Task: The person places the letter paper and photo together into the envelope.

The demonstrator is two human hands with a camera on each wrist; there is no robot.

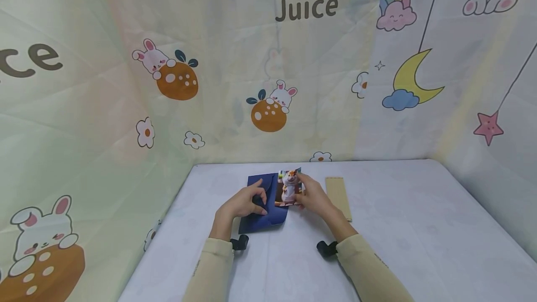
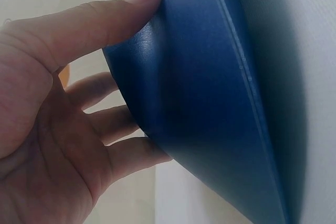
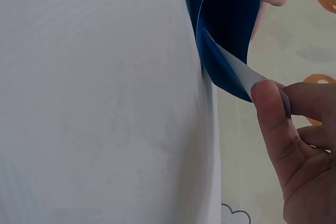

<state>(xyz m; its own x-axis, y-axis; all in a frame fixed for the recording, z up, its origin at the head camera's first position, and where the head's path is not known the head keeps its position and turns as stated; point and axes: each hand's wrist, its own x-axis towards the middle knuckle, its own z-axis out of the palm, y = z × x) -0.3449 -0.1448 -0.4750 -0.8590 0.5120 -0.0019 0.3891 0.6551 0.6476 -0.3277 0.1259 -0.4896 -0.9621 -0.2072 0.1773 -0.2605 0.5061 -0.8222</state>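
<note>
A dark blue envelope (image 1: pixel 265 220) is tilted up off the white table, its mouth bowed wide on the right side. My left hand (image 1: pixel 243 203) pinches it, thumb on the near face and fingers behind, as the left wrist view shows with the envelope (image 2: pixel 205 87) curving between them. Between the thumb and fingers of my right hand (image 1: pixel 315 195) is a small picture card (image 1: pixel 288 190) with a cartoon animal on it. In the right wrist view the card (image 3: pixel 239 72) has its far end inside the envelope's mouth, while the near end stays in my fingertips.
A flat, tan, oblong piece (image 1: pixel 339 195) lies on the white table (image 1: pixel 398 227) just right of my right hand. Printed cloth walls (image 1: pixel 226 106) with rabbits and oranges rise behind the table and along its sides.
</note>
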